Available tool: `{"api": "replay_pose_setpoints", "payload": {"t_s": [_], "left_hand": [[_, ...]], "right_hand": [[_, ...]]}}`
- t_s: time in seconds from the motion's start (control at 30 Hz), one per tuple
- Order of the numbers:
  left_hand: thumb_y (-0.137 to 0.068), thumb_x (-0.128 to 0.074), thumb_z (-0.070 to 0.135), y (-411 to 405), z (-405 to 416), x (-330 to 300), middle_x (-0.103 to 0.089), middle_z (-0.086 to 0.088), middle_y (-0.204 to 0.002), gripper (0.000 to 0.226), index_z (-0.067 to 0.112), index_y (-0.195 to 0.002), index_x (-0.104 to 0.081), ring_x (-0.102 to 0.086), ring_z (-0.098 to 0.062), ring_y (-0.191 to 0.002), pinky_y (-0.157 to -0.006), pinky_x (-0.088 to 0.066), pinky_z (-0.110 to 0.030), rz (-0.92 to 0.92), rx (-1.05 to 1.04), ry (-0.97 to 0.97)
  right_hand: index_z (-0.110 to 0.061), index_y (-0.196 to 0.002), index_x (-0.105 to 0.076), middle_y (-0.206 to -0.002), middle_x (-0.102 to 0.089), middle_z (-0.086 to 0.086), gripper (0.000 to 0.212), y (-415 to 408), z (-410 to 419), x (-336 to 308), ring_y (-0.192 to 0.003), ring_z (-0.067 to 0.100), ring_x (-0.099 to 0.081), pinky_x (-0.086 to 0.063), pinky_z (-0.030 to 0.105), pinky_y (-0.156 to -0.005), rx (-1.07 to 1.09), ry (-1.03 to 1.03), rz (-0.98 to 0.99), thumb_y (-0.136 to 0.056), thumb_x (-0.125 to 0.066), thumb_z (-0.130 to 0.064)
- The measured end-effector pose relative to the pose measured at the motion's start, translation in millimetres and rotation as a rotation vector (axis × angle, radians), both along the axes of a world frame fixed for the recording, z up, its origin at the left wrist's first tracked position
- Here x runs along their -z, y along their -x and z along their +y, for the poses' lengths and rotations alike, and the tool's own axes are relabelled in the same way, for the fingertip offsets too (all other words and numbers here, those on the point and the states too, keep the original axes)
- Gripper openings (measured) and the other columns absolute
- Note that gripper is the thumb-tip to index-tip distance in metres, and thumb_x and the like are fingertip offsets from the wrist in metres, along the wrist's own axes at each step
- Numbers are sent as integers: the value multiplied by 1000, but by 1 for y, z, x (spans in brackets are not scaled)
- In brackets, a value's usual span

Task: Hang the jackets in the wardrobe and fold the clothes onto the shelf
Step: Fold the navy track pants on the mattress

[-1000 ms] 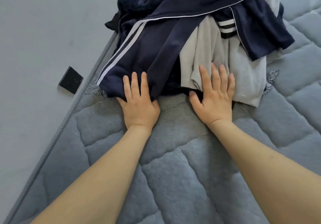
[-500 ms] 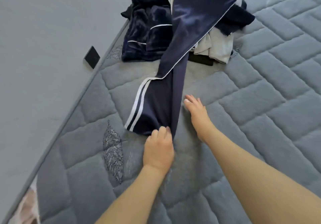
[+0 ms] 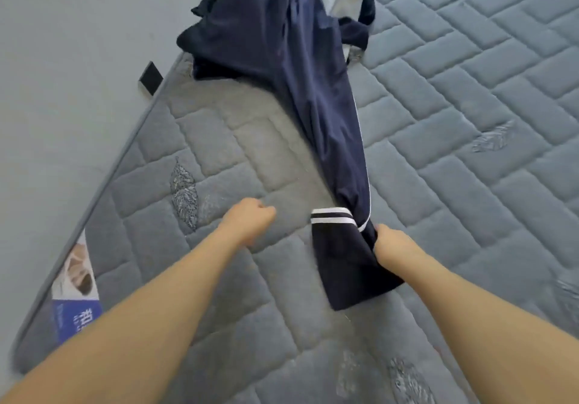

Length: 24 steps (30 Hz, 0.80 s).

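The navy garment (image 3: 326,128) lies stretched along the grey quilted mattress (image 3: 470,121), its white-striped end nearest me, bunched in my right hand (image 3: 391,244), whose grip is clamped on the cloth. My left hand (image 3: 250,218) hovers just beside it, fingers curled on nothing. Farther off, the garment's far end joins the clothes pile (image 3: 250,27) by the wall (image 3: 62,59).

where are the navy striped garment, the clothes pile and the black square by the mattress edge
navy striped garment (image 3: 329,140): head view, mid length of the stretched cloth
clothes pile (image 3: 238,27): head view, dark heap's left part
black square (image 3: 151,78): head view, its centre
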State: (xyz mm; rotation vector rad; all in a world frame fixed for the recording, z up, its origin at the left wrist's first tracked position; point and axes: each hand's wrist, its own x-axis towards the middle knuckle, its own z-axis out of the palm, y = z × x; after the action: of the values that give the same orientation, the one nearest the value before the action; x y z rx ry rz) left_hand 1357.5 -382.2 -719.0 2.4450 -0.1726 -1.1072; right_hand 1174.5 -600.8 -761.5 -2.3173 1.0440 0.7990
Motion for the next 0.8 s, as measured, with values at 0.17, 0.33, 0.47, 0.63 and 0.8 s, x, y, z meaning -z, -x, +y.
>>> {"api": "replay_pose_setpoints", "payload": {"t_s": [0.17,0.33,0.47,0.63,0.8], "left_hand": [[-86,-58,27,59,-96,15,-27,-10,-151,79,39,-153,-17,-44,-32,-128,-97,-41,-37,-160,246,129],[-92,-49,21,111,-188,20,4,-2,-166,73,41,-154,-16,8,-33,-151,-118,1,-63,-886,1140,-141],[-95,-46,31,142,-207,13,-47,1,-141,37,31,-127,-63,-28,-28,-142,-121,5,-57,-909,1657,-315],[-90,-49,42,235,-204,11,-32,0,-157,38,28,-116,-73,-9,-25,-151,-120,12,-53,-601,1765,36],[-79,-55,47,256,-194,10,-61,-1,-110,37,22,-105,-63,-57,-23,-112,-120,10,-53,-453,1680,-55]], "right_hand": [[-20,-110,-57,-116,-64,4,63,119,-49,-36,-108,27,-61,-47,40,-83,-215,152,283,-97,-18,-68],[-22,-99,-56,-114,-65,5,66,169,-52,-37,-107,29,-61,-42,38,-77,-184,48,267,-90,-21,-78],[-11,-137,-52,-143,-51,12,65,202,-88,-40,-131,29,-48,-36,37,-101,-59,-101,402,-100,-31,-60],[-13,-137,-52,-146,-49,12,46,261,-169,-70,-132,29,-47,-37,37,-107,24,142,469,-101,-43,-39],[-16,-136,-42,-141,-36,14,51,267,-139,-56,-131,33,-37,-27,44,-111,-100,363,227,-87,-50,-26]]}}
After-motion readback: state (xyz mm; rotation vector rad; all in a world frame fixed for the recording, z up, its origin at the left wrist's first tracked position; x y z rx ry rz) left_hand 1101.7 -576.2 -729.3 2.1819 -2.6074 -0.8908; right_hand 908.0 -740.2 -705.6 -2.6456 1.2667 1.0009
